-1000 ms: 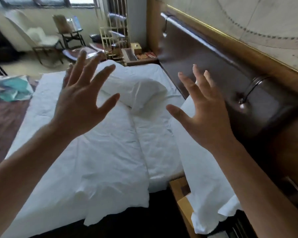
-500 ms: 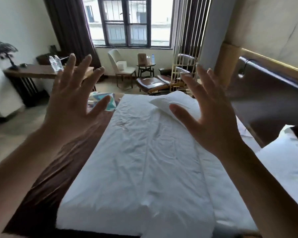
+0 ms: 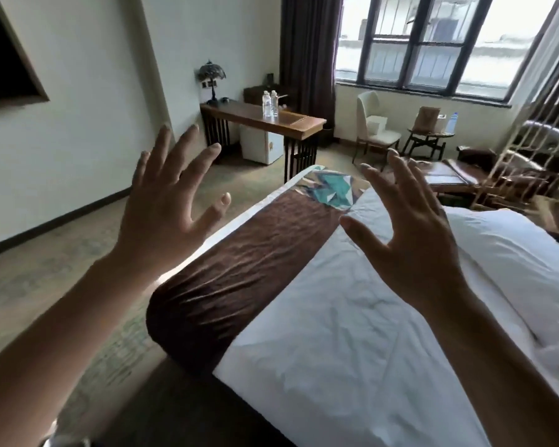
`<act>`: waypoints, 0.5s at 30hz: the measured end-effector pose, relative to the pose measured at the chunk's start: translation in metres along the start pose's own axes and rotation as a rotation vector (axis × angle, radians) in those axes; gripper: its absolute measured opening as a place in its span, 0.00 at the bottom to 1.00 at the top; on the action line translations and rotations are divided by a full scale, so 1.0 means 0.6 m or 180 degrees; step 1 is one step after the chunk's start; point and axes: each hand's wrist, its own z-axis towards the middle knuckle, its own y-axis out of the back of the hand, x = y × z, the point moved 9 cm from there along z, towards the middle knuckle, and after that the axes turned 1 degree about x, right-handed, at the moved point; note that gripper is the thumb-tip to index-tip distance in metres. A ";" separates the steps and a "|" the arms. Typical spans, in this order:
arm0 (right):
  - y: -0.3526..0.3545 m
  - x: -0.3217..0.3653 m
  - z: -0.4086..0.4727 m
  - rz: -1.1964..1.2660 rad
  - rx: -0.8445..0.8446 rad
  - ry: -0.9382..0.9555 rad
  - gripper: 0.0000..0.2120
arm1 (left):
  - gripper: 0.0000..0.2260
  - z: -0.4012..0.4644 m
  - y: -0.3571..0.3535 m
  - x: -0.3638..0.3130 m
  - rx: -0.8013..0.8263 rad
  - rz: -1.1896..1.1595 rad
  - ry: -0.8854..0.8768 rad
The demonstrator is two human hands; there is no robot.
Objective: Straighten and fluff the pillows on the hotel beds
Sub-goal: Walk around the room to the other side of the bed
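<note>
We have a single view, head-worn and wide-angle, looking forward and down along the bed (image 3: 352, 333) from beside one of its corners. It faces the far window (image 3: 433, 43) and desk (image 3: 262, 119), with the frame tilted. Both raised forearms fill the near field; the left hand (image 3: 162, 217) and right hand (image 3: 413, 240) sit close to the lens.

Left hand (image 3: 162, 217) and right hand (image 3: 413, 243) bare, no rings or gloves; both forearms bare, no sleeves in view; fingernails short, unpainted; glimpse of metallic object at lower-left edge, unidentifiable.
</note>
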 end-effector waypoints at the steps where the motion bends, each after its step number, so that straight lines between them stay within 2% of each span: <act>1: -0.027 0.014 0.018 0.0089 0.0034 0.0090 0.32 | 0.29 -0.004 -0.001 0.028 0.0002 0.0043 0.0093; 6: -0.171 0.082 0.119 0.0609 0.0239 0.0416 0.34 | 0.29 -0.021 0.006 0.164 -0.0023 0.0451 0.0545; 15: -0.371 0.260 0.288 0.1328 0.0595 0.1166 0.34 | 0.29 -0.042 0.109 0.359 -0.0241 0.1447 0.1170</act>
